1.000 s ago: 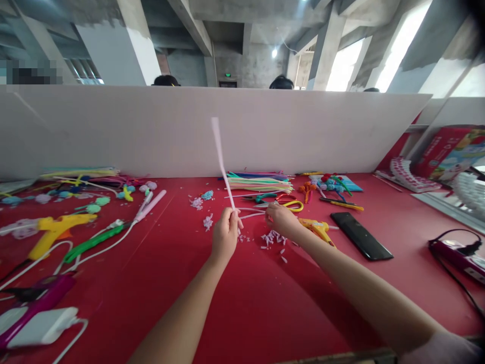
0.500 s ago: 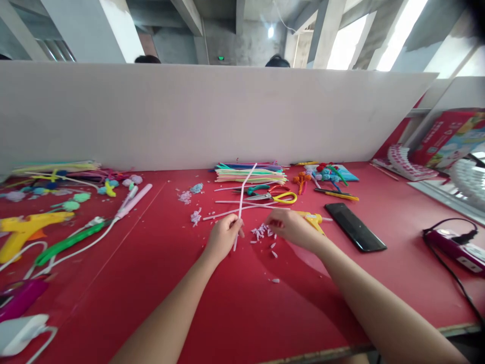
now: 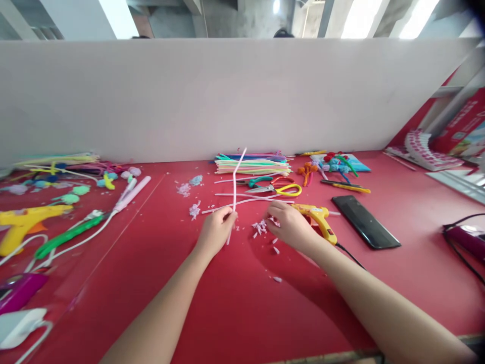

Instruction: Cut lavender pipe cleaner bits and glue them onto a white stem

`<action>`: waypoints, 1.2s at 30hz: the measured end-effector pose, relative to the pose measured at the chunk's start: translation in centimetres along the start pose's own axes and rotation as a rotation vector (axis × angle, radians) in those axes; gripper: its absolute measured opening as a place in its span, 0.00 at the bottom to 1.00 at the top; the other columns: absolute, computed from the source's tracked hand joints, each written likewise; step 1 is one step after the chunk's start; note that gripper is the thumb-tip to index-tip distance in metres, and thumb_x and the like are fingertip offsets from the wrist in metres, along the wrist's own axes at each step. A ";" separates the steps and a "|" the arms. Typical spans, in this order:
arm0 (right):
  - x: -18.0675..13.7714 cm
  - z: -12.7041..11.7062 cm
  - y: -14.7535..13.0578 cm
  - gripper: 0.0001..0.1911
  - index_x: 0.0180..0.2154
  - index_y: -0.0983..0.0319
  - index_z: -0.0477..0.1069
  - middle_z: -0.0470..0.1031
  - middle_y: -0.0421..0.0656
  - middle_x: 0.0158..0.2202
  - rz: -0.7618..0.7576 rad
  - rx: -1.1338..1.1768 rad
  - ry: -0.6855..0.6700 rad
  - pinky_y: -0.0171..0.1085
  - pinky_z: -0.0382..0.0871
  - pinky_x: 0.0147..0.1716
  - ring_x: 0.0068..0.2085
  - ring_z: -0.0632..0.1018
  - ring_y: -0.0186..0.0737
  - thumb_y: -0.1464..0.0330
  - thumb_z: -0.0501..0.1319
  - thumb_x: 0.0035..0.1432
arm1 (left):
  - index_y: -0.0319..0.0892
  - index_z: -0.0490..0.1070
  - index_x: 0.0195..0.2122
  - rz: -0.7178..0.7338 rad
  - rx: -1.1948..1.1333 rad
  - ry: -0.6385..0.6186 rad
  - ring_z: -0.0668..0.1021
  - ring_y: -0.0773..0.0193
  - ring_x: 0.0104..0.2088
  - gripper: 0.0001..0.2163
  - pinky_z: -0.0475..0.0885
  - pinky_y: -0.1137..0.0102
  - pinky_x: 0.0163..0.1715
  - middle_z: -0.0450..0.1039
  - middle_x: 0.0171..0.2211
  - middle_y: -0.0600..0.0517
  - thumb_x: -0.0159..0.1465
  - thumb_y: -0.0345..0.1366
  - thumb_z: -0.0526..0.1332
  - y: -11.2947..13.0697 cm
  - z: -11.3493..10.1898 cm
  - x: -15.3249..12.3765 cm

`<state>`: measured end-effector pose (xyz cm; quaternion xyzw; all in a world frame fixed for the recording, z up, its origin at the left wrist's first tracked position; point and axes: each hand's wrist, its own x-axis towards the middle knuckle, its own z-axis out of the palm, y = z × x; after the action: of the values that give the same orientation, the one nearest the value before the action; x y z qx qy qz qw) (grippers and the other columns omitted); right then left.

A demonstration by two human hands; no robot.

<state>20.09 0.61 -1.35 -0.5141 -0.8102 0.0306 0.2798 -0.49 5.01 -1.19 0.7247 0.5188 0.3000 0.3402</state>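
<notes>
A: What's hard to see w/ my hands?
B: Your R hand (image 3: 290, 228) curls knuckles-up over the white cut bits (image 3: 260, 227). Fingertips are hidden, so can't tell if they pinch anything.
A: And L?
B: Your L hand (image 3: 215, 232) pinches the white pipe cleaner (image 3: 234, 184) low down. It's thin, fuzzy, kinked near the top, upright over the red table (image 3: 242, 303). Yellow plastic glue gun (image 3: 320, 218) is just beside your R hand.
</notes>
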 end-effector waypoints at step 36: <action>0.1 -2.1 -0.6 0.11 0.34 0.62 0.71 0.70 0.45 0.32 -0.066 -0.184 0.185 0.36 0.62 0.36 0.34 0.70 0.38 0.72 0.50 0.61 | 0.38 0.70 0.32 -0.088 -0.742 0.123 0.77 0.67 0.29 0.07 0.70 0.74 0.24 0.74 0.40 0.47 0.51 0.32 0.62 0.3 -1.3 0.2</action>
<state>20.65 -0.10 0.67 -0.5111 -0.7970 -0.1006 0.3057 -1.30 5.35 -0.18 0.5096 0.4249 0.4956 0.5604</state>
